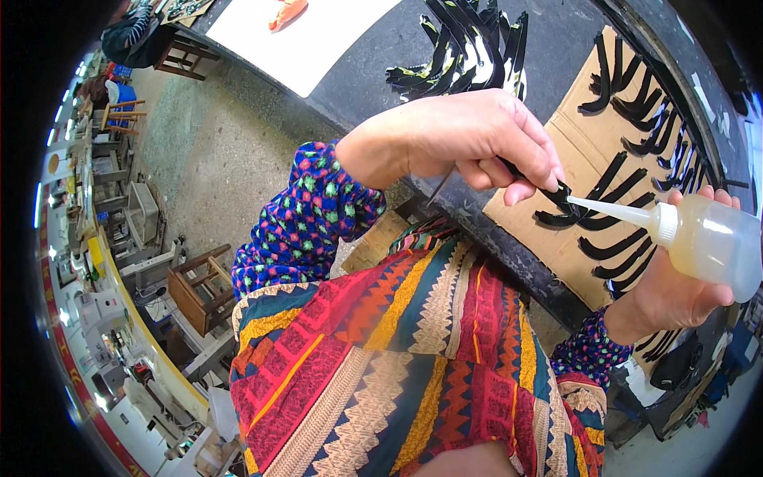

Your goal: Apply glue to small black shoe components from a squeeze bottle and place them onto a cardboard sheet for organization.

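My left hand (485, 135) pinches a black glossy strip (563, 199) over the cardboard. A thin dark rod (441, 188) shows below that hand; I cannot tell whether it is held. My right hand (668, 290) is wrapped round a translucent squeeze bottle (719, 242) of yellowish liquid. The bottle lies tilted on its side, its long white nozzle (612, 208) pointing left, with the tip at the strip. Beneath, several curved black strips (616, 258) lie in rows on the brown cardboard sheet (548, 234).
A heap of shiny black strips (469, 48) lies on the dark table (362, 75) beyond my left hand. At the far left of the table is a white sheet (274, 56) with an orange item (288, 13). Wooden stools (199, 290) and machines stand on the floor to the left.
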### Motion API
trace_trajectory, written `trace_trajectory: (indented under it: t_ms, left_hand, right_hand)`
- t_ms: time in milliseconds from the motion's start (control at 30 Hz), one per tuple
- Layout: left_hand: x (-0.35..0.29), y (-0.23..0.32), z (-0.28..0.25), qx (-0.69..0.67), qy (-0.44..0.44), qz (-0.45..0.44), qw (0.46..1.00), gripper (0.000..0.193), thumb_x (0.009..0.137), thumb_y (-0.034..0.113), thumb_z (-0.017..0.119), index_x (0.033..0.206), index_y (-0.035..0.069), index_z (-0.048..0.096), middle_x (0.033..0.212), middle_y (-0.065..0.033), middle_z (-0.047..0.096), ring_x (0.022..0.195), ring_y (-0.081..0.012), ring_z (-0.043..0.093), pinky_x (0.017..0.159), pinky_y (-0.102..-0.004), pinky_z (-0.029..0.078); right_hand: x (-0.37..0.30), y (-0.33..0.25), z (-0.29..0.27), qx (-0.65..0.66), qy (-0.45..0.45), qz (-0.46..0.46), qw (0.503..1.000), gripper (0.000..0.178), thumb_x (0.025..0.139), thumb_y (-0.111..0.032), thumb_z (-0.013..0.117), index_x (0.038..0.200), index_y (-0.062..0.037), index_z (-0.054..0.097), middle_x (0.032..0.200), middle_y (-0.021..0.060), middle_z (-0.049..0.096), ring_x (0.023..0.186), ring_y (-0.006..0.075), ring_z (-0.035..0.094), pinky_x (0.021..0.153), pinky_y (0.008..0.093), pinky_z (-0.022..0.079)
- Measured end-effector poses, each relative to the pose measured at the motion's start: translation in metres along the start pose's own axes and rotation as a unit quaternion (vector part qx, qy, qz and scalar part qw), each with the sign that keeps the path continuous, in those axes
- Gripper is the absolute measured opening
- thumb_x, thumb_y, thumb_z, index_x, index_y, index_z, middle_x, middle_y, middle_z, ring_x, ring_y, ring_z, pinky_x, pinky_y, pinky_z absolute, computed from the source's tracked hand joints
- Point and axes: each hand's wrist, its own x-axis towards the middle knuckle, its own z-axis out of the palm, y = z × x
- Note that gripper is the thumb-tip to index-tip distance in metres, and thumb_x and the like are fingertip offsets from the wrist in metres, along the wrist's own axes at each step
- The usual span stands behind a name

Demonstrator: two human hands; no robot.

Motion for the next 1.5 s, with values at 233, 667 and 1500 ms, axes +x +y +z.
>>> trace_trajectory:
  t_ms: [233, 667, 1500]
  left_hand:
    - [0.002, 0.0, -0.001, 0.008, 0.014, 0.005, 1.0, 0.014, 0.078, 0.008, 0.058, 0.088, -0.001, 0.06, 0.056, -0.0024, 0.054, 0.037, 0.0014, 0.031, 0.031, -0.0147, 0.016]
    - [0.005, -0.003, -0.007, 0.01, 0.018, 0.009, 1.0, 0.013, 0.078, 0.008, 0.058, 0.088, -0.001, 0.06, 0.056, -0.0022, 0.054, 0.037, 0.0016, 0.031, 0.031, -0.0145, 0.016]
    - [0.003, 0.004, 0.005, 0.015, -0.009, -0.019, 1.0, 0.015, 0.077, 0.008, 0.057, 0.089, -0.001, 0.06, 0.054, -0.0026, 0.054, 0.036, 0.0003, 0.033, 0.032, -0.0149, 0.019]
  right_hand:
    - [-0.001, 0.002, -0.004, 0.011, 0.001, 0.001, 1.0, 0.1, 0.059, -0.058, 0.068, 0.127, 0.002, 0.027, 0.124, 0.018, 0.037, 0.115, 0.0344, 0.039, 0.092, 0.0508, 0.037]
    - [-0.004, 0.004, -0.02, 0.107, -0.055, 0.039, 0.992, 0.096, 0.062, -0.047, 0.072, 0.128, 0.0034, 0.023, 0.127, 0.0173, 0.034, 0.118, 0.0312, 0.035, 0.099, 0.0481, 0.028]
    - [0.001, 0.004, 0.003, 0.015, 0.026, 0.012, 0.999, 0.097, 0.059, -0.06, 0.066, 0.127, -0.0001, 0.03, 0.124, 0.0165, 0.039, 0.115, 0.0324, 0.04, 0.09, 0.0512, 0.038]
